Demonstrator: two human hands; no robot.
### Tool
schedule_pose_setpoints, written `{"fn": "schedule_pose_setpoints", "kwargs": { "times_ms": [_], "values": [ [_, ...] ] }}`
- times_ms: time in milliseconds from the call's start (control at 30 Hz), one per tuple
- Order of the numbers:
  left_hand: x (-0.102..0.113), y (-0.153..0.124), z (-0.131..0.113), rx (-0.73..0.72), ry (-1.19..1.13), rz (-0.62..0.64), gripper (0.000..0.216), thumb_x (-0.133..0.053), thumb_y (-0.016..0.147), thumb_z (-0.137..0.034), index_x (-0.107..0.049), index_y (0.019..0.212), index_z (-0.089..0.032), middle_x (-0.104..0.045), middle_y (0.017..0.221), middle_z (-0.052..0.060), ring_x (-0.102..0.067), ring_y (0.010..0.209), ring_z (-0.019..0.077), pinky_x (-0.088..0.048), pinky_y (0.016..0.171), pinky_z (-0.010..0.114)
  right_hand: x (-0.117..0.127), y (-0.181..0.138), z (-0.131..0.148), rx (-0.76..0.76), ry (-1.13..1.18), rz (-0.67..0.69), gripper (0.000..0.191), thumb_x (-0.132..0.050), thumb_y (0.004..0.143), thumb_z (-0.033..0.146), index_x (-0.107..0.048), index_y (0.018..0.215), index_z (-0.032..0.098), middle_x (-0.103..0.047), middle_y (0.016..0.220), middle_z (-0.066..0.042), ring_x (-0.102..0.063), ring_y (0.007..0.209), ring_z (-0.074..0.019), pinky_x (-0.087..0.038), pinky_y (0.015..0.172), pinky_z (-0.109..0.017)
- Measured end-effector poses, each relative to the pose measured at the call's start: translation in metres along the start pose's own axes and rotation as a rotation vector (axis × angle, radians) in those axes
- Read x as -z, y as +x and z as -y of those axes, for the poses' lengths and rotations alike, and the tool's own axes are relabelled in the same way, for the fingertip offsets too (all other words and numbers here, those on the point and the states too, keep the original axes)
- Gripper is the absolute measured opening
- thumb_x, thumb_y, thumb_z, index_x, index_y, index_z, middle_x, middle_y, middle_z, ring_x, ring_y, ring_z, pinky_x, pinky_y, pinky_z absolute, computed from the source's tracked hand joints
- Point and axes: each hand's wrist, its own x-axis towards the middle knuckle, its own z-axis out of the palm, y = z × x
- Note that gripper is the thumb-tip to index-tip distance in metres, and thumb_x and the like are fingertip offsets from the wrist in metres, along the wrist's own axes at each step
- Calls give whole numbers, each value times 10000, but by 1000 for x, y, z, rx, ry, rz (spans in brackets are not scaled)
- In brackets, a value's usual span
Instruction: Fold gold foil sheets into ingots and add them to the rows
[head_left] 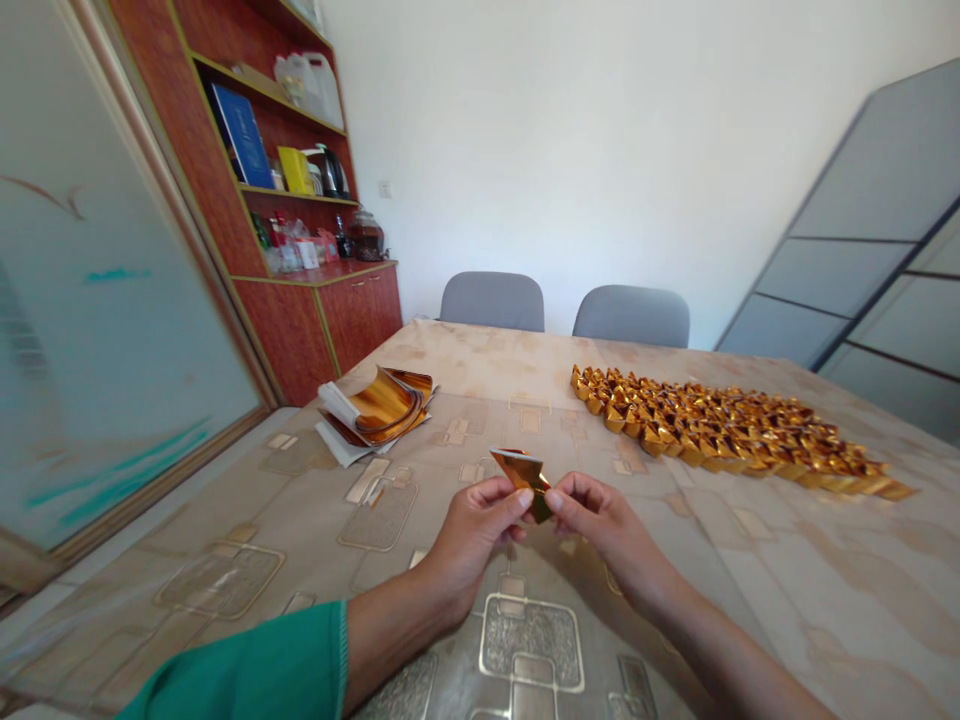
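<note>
A small folded piece of gold foil paper is held just above the table between both hands. My left hand pinches its lower left side with thumb and fingers closed. My right hand pinches its lower right corner, fingers curled. To the left lies a stack of curled gold foil sheets. At the right, several rows of folded gold paper ingots are laid out on the table.
The table has a beige patterned cover. Two grey chairs stand at its far side. A red-brown shelf cabinet with bottles and books stands at the left, grey panels lean at the right.
</note>
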Motion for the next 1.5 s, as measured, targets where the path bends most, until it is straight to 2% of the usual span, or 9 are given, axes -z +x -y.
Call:
{"fn": "schedule_pose_setpoints", "kwargs": {
  "times_ms": [267,500,633,867,967,1067,1300,1400,1500],
  "values": [
    [0,1,-3,24,29,10,294,-845,646,-399,-731,732,-142,-646,670,12,-532,614,99,-392,588,208,1,2,-3,7,6,13,415,-718,768,584,-586,652,207,-595,620,7,-479,584,-141,-375,582,-288],
    [2,1,-2,59,-9,3,338,-869,616,-401,-757,800,-140,-675,753,24,-523,634,88,-393,610,207,-12,-2,-8,-13,146,123,331,-752,753,531,-648,781,217,-653,731,-18,-577,686,-188,-450,669,-332],
    [2,2,-1,64,17,4,327,-855,635,-395,-750,794,-129,-669,735,24,-517,621,87,-379,598,210,-16,-3,-13,-2,143,90,318,-754,747,523,-626,728,232,-663,729,-20,-576,689,-193,-454,671,-339],
    [2,5,-3,-5,-4,-24,446,-867,631,-338,-620,963,-171,-666,722,-7,-575,640,108,-413,621,217,-11,-3,2,-12,84,113,377,-698,772,593,-621,662,241,-581,629,2,-484,602,-165,-394,587,-301],
    [3,5,-3,-43,-5,-26,399,-866,622,-304,-544,827,-188,-628,688,-36,-561,624,101,-411,609,211,-11,-3,4,-7,75,90,433,-690,757,631,-582,615,236,-542,588,11,-452,574,-157,-378,558,-292],
    [2,5,-3,-95,19,10,379,-845,641,-298,-488,702,-185,-586,639,-48,-507,576,84,-386,573,200,-10,-3,3,-32,66,106,419,-701,759,612,-613,644,219,-542,592,13,-450,572,-150,-368,554,-283],
    [3,7,-5,-245,207,41,227,-787,693,-300,-598,704,-175,-597,650,-25,-515,575,116,-405,565,231,-8,-3,4,-81,106,79,381,-712,762,573,-616,657,219,-531,605,14,-443,572,-146,-363,566,-282],
    [5,6,-9,-382,422,38,94,-717,776,-279,-716,774,-185,-670,736,28,-582,673,166,-434,648,266,-7,-4,4,-109,135,65,356,-722,755,552,-616,657,227,-525,596,17,-444,558,-145,-358,552,-280],
    [8,4,-12,-588,669,77,134,-653,840,-222,-783,865,-241,-712,860,65,-621,834,213,-443,778,302,-5,-4,3,-124,148,56,349,-726,749,538,-610,664,221,-517,579,22,-441,543,-139,-347,545,-278]
  ]
}}
